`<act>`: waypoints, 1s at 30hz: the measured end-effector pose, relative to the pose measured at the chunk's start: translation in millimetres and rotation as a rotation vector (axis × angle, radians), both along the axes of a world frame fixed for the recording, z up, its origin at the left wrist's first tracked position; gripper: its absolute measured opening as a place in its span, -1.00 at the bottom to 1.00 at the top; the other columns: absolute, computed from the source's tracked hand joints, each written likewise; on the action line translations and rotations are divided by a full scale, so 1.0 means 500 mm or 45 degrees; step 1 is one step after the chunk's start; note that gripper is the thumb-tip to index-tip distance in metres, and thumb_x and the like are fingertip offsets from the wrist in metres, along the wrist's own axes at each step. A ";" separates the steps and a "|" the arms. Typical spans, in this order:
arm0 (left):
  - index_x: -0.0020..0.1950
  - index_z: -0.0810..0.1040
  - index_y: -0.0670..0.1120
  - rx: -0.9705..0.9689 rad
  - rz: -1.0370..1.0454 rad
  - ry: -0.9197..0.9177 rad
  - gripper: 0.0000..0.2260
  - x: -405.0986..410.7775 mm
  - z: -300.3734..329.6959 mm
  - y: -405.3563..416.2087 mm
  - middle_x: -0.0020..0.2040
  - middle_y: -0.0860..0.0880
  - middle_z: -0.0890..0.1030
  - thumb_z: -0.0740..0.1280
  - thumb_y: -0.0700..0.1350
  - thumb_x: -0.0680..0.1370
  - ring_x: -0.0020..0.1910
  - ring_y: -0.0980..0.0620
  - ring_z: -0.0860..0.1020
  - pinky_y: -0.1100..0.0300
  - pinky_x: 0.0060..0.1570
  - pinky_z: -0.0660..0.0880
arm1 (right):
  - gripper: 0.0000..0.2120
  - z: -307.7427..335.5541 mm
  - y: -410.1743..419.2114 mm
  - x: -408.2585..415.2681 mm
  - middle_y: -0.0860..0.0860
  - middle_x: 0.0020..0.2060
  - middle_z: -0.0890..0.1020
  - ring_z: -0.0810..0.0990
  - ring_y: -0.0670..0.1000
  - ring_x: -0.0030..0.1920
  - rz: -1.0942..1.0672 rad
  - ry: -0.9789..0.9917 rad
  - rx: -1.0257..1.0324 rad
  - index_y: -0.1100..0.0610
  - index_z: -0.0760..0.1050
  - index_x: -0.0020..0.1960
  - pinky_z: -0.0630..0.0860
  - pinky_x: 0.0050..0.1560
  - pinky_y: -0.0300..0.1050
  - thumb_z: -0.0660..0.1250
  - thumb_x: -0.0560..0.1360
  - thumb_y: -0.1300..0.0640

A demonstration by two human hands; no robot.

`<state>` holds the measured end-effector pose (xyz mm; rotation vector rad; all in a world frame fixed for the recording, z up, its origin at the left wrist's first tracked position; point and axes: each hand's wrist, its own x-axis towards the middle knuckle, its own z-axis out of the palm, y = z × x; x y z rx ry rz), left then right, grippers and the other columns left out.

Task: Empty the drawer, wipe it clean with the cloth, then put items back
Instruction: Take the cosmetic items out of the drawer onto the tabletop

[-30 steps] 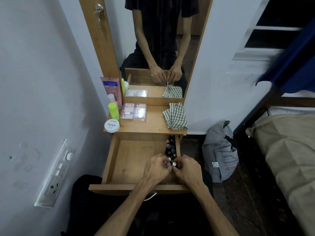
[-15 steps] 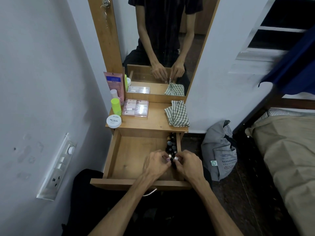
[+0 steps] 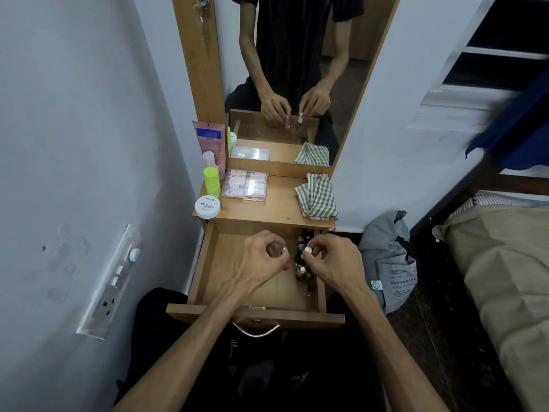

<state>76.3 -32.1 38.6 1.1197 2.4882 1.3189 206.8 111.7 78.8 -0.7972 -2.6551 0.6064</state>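
Observation:
The wooden drawer (image 3: 255, 315) stands pulled open below the dressing table top (image 3: 276, 212). Several small nail polish bottles (image 3: 301, 270) line its right side. Above the drawer, my left hand (image 3: 261, 260) grips a small bottle with a red base. Beside it, my right hand (image 3: 329, 260) pinches a bottle with a white cap (image 3: 308, 250). A green checked cloth (image 3: 318, 196) lies crumpled on the right of the table top. A clear box of cosmetics (image 3: 245, 185), a white nail polish remover tub (image 3: 207, 206), a lime bottle (image 3: 211, 181) and a pink tube (image 3: 208, 138) stand at the left.
A mirror (image 3: 297, 69) rises behind the table and reflects my arms. A grey bag (image 3: 389, 260) leans on the floor to the right. A bed (image 3: 505, 278) fills the far right. A switch panel (image 3: 110, 281) sits on the left wall.
Both hands have risen from low inside the drawer, each holding a small bottle. They have also moved slightly apart.

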 end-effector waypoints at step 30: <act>0.12 0.71 -0.11 -0.284 0.312 0.334 -0.78 -0.318 0.098 -0.020 0.04 -0.16 0.69 0.37 -0.10 0.53 0.04 -0.14 0.58 0.07 0.01 0.49 | -0.74 0.061 -0.057 -0.429 -0.02 -0.02 0.74 0.66 0.03 0.01 0.220 0.002 -0.061 0.08 0.70 0.16 0.34 -0.15 -0.21 0.42 0.49 0.07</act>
